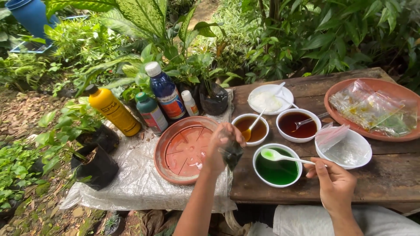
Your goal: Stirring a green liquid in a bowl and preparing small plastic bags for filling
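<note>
My left hand [220,147] holds a small clear plastic bag [231,153] with dark contents over the near edge of a terracotta saucer [175,168]. My right hand [333,181] grips the handle of a white plastic spoon [280,156], whose bowl carries green liquid above a white bowl of green liquid [276,168]. Both hands are above a weathered wooden table [385,175].
White bowls of amber liquid [250,127], dark red liquid [298,124] and white powder [270,99] stand behind. A white dish with plastic [343,148] and a terracotta tray of bags [372,109] lie right. Yellow [113,110], green [151,112], blue [165,90] and small white bottles [189,102] and potted plants [94,164] stand left.
</note>
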